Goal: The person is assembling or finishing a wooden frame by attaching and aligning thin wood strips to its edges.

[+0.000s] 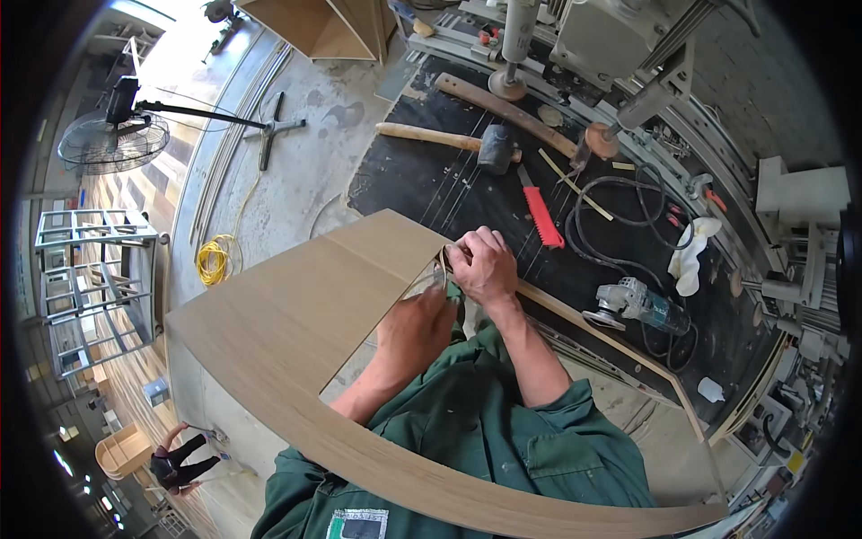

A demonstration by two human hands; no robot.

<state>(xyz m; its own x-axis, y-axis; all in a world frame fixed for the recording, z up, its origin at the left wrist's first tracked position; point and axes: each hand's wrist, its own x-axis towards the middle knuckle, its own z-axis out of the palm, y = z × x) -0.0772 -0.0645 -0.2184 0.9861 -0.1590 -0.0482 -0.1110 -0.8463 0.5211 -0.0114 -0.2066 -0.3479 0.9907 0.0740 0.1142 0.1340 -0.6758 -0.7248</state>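
A large wood-grain panel (305, 278) with a curved outer edge and a big cut-out surrounds the front of my body. My right hand (487, 269) is closed at the inner corner of the panel, fingers curled and thumb pressed against its edge. A thin curved strip (441, 266) shows beside that thumb; where its ends go is hidden. Inside the cut-out, just below the right hand, my left hand (417, 325) is smeared by motion. Its fingers cannot be made out, nor whether they hold anything.
A black-topped bench (422, 189) ahead carries a mallet (494, 148), a red-handled tool (541, 214), an angle grinder (642, 307) and a dark cord (584, 234). A standing fan (117, 139) and coiled yellow cable (213, 260) are left. Another person (175, 463) is far lower left.
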